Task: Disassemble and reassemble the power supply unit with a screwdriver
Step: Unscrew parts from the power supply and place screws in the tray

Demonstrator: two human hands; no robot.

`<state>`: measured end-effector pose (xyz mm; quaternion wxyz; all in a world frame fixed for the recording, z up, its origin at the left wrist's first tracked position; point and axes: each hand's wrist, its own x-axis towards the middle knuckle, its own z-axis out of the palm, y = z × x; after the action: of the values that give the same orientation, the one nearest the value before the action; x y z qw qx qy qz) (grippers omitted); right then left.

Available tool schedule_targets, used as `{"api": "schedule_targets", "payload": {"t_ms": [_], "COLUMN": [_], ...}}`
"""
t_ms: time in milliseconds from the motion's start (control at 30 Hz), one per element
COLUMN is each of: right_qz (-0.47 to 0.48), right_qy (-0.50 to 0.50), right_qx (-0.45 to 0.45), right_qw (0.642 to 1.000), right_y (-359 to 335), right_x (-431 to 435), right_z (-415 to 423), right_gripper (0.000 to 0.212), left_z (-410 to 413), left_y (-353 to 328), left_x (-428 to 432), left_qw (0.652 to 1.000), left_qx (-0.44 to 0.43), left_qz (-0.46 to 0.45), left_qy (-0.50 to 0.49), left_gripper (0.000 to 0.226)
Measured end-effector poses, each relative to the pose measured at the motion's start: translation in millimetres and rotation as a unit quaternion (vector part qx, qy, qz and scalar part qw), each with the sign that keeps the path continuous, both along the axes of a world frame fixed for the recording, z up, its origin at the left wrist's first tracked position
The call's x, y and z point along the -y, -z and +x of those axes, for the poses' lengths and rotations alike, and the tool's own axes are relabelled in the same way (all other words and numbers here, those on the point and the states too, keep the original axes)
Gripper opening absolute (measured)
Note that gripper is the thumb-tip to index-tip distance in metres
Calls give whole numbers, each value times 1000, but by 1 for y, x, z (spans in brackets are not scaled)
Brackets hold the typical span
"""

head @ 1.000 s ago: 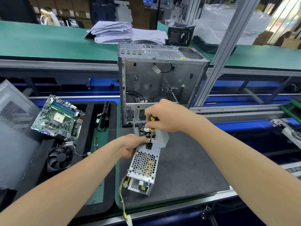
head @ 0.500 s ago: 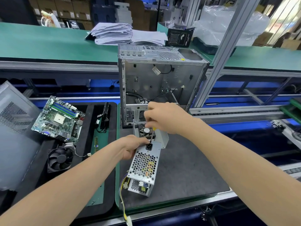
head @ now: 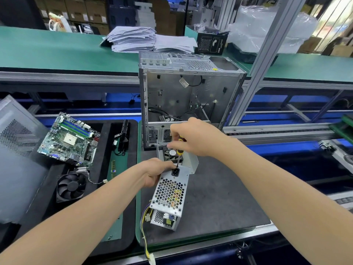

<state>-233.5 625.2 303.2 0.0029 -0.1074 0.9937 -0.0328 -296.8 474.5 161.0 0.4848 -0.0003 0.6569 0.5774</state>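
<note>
A silver power supply unit (head: 170, 194) with a honeycomb grille lies on the dark grey mat (head: 219, 203), its yellow wires trailing toward the front edge. My left hand (head: 156, 173) grips its upper left corner next to the black power socket. My right hand (head: 193, 138) holds a yellow-and-black screwdriver (head: 179, 150) upright, with the tip down at the unit's top edge beside the socket. Just behind the tip stands a small black fan (head: 172, 153) and a bent silver cover piece (head: 192, 161).
An open, empty computer case (head: 191, 96) stands right behind the mat. To the left, a black foam tray (head: 99, 169) holds a motherboard (head: 68, 138), a cooler fan (head: 70, 186) and a RAM stick. A grey side panel (head: 17, 153) leans at far left.
My right hand has shifted on the screwdriver handle, its fingers turning it, while the tip stays at the same spot. My left hand and the unit have not moved.
</note>
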Motion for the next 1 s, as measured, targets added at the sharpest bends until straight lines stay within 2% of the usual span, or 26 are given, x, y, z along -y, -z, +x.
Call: {"api": "schedule_targets", "payload": {"t_ms": [67, 133, 200, 267, 333, 367, 467, 567, 600, 733, 867, 933, 1000], "right_qz": [-30, -21, 5, -27, -52, -42, -1, 18, 22, 42, 3, -26, -44], "right_qy": [74, 155, 158, 85, -17, -65, -132, -101, -80, 19, 144, 141, 67], "right_qx": [-1, -21, -29, 10, 66, 88, 97, 71, 59, 4, 21, 25, 47], "right_qw": [997, 987, 987, 996, 996, 993, 987, 992, 995, 999, 989, 989, 996], "right_y": [4, 5, 3, 0, -8, -12, -15, -13, -12, -6, -1, 0, -2], "right_x": [3, 6, 6, 2, -3, -5, -7, -7, -6, -1, 5, 4, 1], "right_z": [-2, -4, -3, 1, 4, 5, 3, 2, 2, 0, -4, -3, 2], "right_gripper": [55, 68, 71, 53, 18, 7, 17, 5, 6, 41, 69, 71, 53], "left_z": [0, 0, 1, 1, 1, 1, 2, 1, 2, 3, 3, 4, 4], "left_y": [0, -1, -1, -2, -2, -2, -3, -4, -4, -7, -7, -7, -7], "left_x": [0, 0, 1, 0, 0, 0, 0, 0, 0, 0, 0, -1, -1], "left_qw": [1000, 1000, 1000, 1000, 1000, 1000, 1000, 1000, 1000, 1000, 1000, 1000, 999], "left_qx": [1, 2, 1, -4, -9, -7, -2, 0, 0, -1, -8, -14, -25], "left_qz": [-2, -5, -7, -10, -10, -9, -11, -10, -10, -16, -23, -24, -28], "left_qy": [-1, -3, -4, -1, -4, -5, -8, -4, -3, 0, -7, -10, -7], "left_gripper": [37, 38, 38, 37, 36, 35, 34, 38, 38, 38, 38, 37, 37]}}
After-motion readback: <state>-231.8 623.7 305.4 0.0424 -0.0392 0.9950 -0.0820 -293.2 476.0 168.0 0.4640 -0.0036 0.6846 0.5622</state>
